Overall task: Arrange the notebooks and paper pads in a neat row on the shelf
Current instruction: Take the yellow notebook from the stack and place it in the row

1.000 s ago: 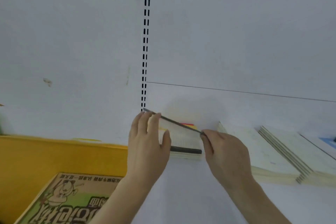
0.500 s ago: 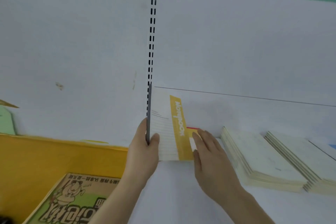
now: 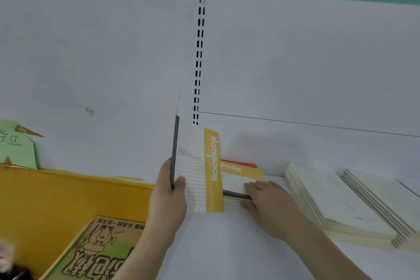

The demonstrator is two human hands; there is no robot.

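Observation:
My left hand grips the dark spine of a white notebook with a yellow band and holds it upright above the white shelf. Behind it a small stack of matching yellow-banded notebooks lies flat, with a red cover showing at the back. My right hand rests on the top of this stack with its thumb at the front edge. To the right lie two fanned piles of cream paper pads.
A yellow bin stands at the left with a green comic-style book inside. A slotted upright runs up the white back panel. A green paper sign hangs at the far left.
The top notebook went from tilted on the stack to upright in my left hand, lifted off to the left. My right hand moved from its edge down onto the remaining stack.

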